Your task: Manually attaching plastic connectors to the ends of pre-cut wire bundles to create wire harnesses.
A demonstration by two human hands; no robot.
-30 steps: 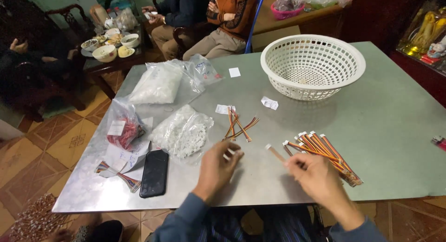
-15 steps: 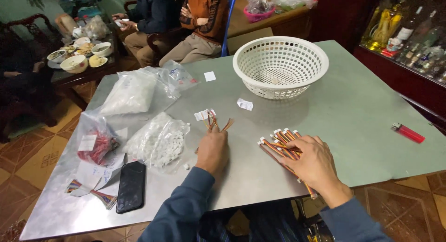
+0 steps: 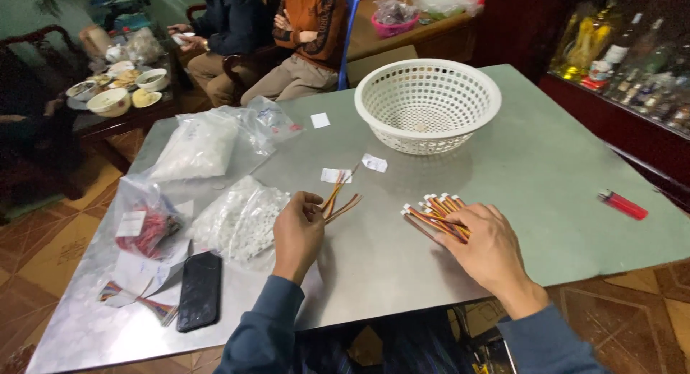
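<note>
Left hand (image 3: 298, 230) pinches a few loose wires (image 3: 339, 200) mid-table; right hand (image 3: 483, 246) lies flat and spread on the wire bundle (image 3: 433, 210) near the basket (image 3: 428, 104). Best pull one wire at a time, bundle pinned.

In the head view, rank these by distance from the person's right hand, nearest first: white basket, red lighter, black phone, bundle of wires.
Measured from the right hand:
1. Bundle of wires: under its fingers, touching.
2. Red lighter: to its right, near the table edge.
3. White basket: beyond it, toward the far side.
4. Black phone: far across, past the left hand.
</note>
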